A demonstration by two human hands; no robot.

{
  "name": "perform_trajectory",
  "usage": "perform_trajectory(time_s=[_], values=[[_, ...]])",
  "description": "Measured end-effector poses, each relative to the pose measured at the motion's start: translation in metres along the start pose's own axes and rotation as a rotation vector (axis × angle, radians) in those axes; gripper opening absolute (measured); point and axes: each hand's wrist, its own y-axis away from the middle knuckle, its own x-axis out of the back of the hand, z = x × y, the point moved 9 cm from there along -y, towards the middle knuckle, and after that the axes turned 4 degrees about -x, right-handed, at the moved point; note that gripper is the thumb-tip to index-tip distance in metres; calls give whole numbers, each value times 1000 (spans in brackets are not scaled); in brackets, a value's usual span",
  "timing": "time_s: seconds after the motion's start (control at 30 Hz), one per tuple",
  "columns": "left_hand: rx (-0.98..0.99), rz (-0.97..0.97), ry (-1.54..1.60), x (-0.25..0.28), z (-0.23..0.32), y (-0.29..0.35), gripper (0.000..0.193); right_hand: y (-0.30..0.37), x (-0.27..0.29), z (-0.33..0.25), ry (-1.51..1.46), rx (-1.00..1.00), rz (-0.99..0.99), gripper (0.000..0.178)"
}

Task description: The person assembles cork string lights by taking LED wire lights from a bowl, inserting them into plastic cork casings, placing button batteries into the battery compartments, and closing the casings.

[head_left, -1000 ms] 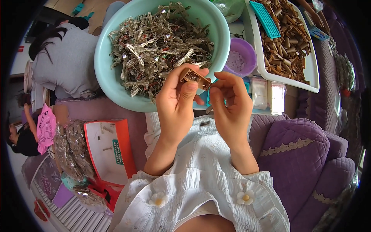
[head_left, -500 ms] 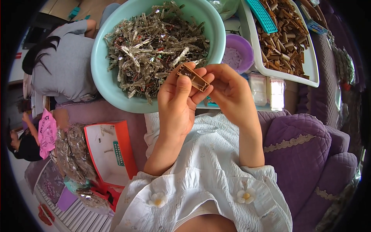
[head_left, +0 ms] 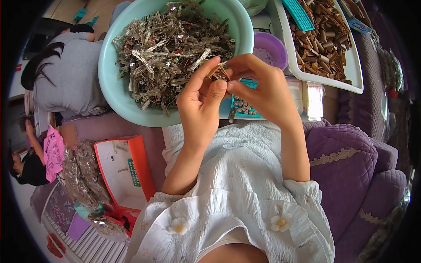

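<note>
My left hand (head_left: pixel 202 98) is closed round a small brown piece (head_left: pixel 218 72) that looks like a folded card frame with dark parts inside, held over the near edge of the basin. My right hand (head_left: pixel 263 90) pinches its other side with thumb and fingertips. Fingers cover much of it. Directly beyond, a big pale green basin (head_left: pixel 109 83) holds a heap of clear, silvery plastic-wrapped bits (head_left: pixel 171 52). A turquoise tray (head_left: pixel 251 85) with several small round pieces shows below my right hand.
Back right stands a white bin (head_left: pixel 357 79) of brown curved pieces (head_left: pixel 324 48), beside a purple bowl (head_left: pixel 280 48). An orange-and-white box (head_left: pixel 118 175) lies at left near filled clear bags (head_left: pixel 83 171). A person in grey (head_left: pixel 66 79) sits far left; another person (head_left: pixel 33 162) is below.
The brown piece has been turned from lying broadside to nearly end-on. My right hand has come in to grip it, and the turquoise tray now shows more.
</note>
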Motion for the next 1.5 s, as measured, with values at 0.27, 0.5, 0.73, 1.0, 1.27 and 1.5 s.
perform_trajectory(time_s=[0.27, 0.5, 0.73, 1.0, 1.27, 1.5], values=[[162, -33, 204, 11, -2, -4, 41, 69, 13, 94, 420, -199, 65, 15], [297, -112, 330, 12, -15, 6, 45, 69, 1, 97, 681, -127, 2, 17], [337, -171, 269, 11, -20, 14, 46, 62, 22, 20, 142, 36, 365, 16], [374, -228, 123, -3, -12, 18, 35, 47, 0, -49, 328, 620, 382, 24], [459, -184, 234, -3, -24, 22, 25, 55, -11, -43, 391, 697, 228, 23], [492, -181, 304, -9, -27, 23, 25, 76, -20, -34, 476, 711, 427, 19]])
